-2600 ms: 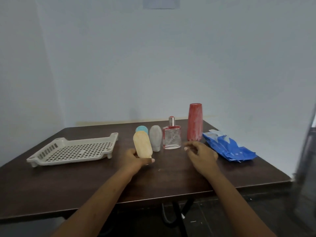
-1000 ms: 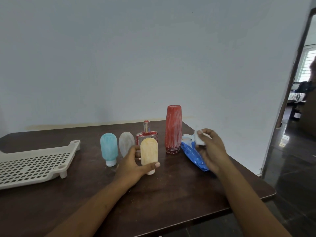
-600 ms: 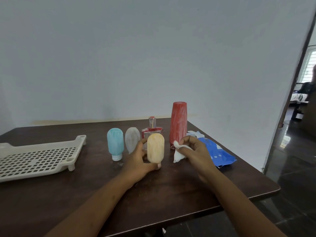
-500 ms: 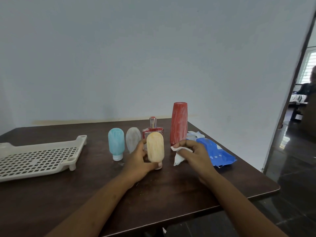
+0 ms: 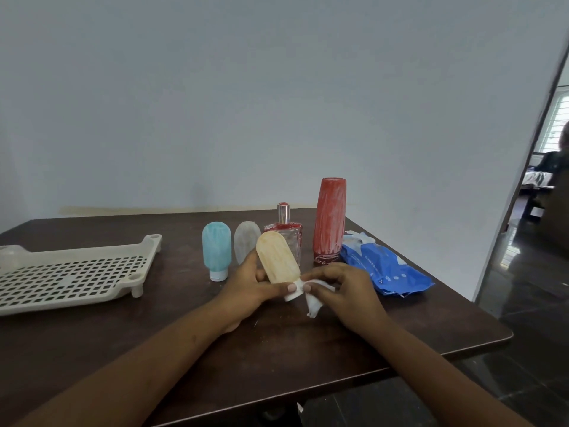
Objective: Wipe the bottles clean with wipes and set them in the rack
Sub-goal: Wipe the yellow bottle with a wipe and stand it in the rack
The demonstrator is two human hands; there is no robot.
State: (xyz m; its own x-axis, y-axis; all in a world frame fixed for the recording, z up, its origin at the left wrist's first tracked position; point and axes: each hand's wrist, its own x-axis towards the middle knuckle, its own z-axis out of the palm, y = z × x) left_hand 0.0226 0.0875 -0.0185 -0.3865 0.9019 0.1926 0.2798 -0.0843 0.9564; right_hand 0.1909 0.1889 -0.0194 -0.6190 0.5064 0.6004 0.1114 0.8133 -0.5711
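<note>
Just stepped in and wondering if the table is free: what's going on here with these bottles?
A person is wiping bottles. The left hand holds the orange bottle tilted, while the right hand pinches a white wipe against its cap. The blue bottle, grey bottle, perfume bottle and red bottle stand on the table beside the blue wipes pack. No bottle shows in the rack yet.

Left grip: holds orange bottle tilted, white cap down, top leaning left.
Right grip: pinches white wipe vs. the cap.
Behind, L to R: blue bottle, grey bottle, glass perfume bottle, tall red bottle, all upright.
Right: blue wipes pack, beside red bottle.
Left: cream rack on dark worktop, apart from bottles.
</note>
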